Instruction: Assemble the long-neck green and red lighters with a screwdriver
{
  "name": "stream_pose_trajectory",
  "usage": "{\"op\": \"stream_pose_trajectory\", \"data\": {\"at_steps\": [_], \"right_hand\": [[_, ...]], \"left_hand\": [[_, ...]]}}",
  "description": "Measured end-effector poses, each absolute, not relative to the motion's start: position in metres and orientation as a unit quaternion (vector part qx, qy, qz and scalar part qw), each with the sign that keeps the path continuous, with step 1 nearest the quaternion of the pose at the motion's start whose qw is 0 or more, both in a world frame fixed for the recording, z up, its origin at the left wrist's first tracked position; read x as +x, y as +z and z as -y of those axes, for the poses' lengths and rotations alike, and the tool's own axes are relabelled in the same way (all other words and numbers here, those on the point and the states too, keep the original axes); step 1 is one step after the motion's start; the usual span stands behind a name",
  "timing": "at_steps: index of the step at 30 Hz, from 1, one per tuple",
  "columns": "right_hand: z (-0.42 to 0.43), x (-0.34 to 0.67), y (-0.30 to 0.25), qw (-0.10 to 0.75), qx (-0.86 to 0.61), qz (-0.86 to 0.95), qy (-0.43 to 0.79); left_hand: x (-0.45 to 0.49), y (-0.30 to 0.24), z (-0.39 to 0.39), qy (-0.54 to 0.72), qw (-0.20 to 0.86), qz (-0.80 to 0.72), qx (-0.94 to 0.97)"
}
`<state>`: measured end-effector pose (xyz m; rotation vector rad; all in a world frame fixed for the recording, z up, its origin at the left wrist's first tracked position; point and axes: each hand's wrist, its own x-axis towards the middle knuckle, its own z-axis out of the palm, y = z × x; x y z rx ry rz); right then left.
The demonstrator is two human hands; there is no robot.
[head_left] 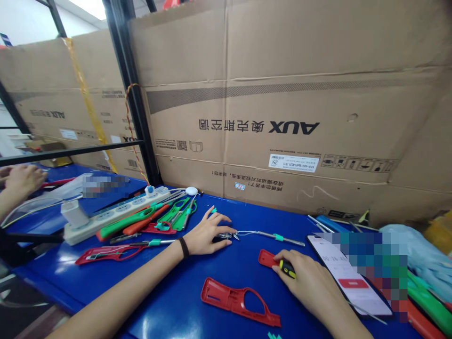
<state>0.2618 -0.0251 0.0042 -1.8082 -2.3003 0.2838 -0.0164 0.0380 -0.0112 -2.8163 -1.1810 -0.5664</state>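
Note:
My left hand (208, 230) lies on the blue table (183, 301), fingers partly spread, pressing on the end of a thin metal rod (271, 237) with a teal sleeve. My right hand (307, 278) is closed round a tool with a yellow-and-black handle (287, 268), its tip over a small red plastic piece (266, 258). A larger red plastic handle shell (238, 301) rests flat between my forearms.
A white power strip (106, 216) and a heap of green and red handled tools (155, 219) lie at the left. A phone (348, 275) is at the right beside green parts. Cardboard boxes (282, 108) wall off the back. Another person's hand (21, 181) shows far left.

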Motion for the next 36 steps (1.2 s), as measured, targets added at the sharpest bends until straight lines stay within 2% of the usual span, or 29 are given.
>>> {"op": "stream_pose_trajectory", "data": {"at_steps": [6, 14, 18, 22, 29, 36], "right_hand": [[0.029, 0.253, 0.009, 0.18, -0.526, 0.818, 0.147], [0.024, 0.255, -0.005, 0.141, -0.562, 0.806, 0.124], [0.027, 0.252, -0.001, 0.171, -0.537, 0.811, 0.158], [0.02, 0.253, -0.004, 0.198, -0.551, 0.803, 0.111], [-0.008, 0.261, -0.019, 0.1, -0.61, 0.785, 0.025], [0.003, 0.252, -0.01, 0.095, -0.586, 0.804, -0.012]], "left_hand": [[-0.011, -0.013, -0.032, -0.215, -0.018, 0.393, -0.894], [0.007, -0.017, -0.022, -0.257, -0.023, 0.36, -0.896], [0.005, -0.014, -0.021, -0.287, 0.001, 0.349, -0.892], [0.004, -0.01, -0.018, -0.31, 0.006, 0.308, -0.9], [0.01, -0.007, -0.007, -0.334, 0.038, 0.219, -0.916], [0.005, -0.008, -0.01, -0.357, 0.035, 0.267, -0.894]]}}
